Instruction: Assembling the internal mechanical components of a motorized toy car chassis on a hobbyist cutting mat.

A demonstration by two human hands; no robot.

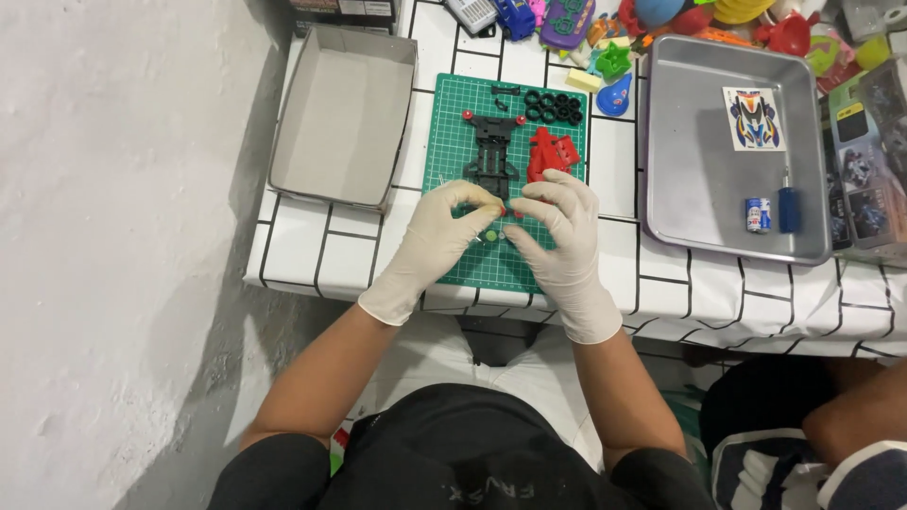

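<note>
Two gloved hands meet over the near half of the green mat [444, 161]; the left hand [436, 238] has thumb and forefinger pinched together on a small part [495, 209] with a red tip, too small to name; the right hand [563, 241] has its fingers curled toward the same spot, fingertips touching or nearly touching that part, so both hands look closed on it in a fine grip, though the exact contact of the right is hard to tell; a small green piece [490, 234] lies on the mat just below and between the fingertips.

Just beyond the hands lies a black chassis [492, 151], bare, with red rollers at its front corners; a red body piece [550, 151] lies touching or just beside its right side; a cluster of black tyres [555, 106] sits loose at the far edge of the mat, none fitted; by that, I judge the build to be at an early stage, with wheels and body not yet on.

Left of the mat stands an open grey box [342, 113]; to the right a metal tray [732, 151] holds a sticker sheet [753, 119], a small battery [758, 214] and a blue screwdriver [789, 206]; coloured toys [614, 61] crowd the far edge of the tiled table [614, 161]; another person's knee [860, 416] shows at lower right.
</note>
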